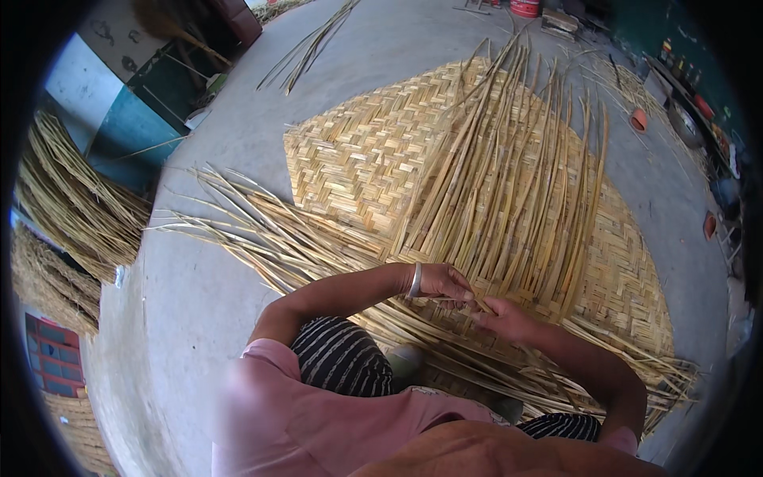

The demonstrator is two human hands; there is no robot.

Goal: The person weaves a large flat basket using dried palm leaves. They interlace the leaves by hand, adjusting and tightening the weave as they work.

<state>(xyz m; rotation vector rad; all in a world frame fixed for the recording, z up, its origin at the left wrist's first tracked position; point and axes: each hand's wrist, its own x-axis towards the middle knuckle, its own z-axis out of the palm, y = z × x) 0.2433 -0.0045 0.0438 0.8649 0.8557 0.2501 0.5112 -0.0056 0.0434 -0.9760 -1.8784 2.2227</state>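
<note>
My left hand [445, 284], with a silver bangle at its wrist, is closed in a pinch on a thin reed strip [482, 304]. Close to its right, my right hand [509, 319] grips the same strip, fingers bent round it. Both hands hover at the near edge of a woven reed mat [350, 151] with a zigzag pattern. Long loose reed strips [509, 199] fan away from the hands over the mat's middle. More reed strips [294, 242] run crosswise under my arms, from the left to the lower right.
Tall bundles of reeds [71, 199] lean at the left wall. A few strips [314, 44] lie on the grey floor [214, 278] at the back. A red bucket [524, 8] stands far off; an orange pot [638, 120] and clutter line the right side.
</note>
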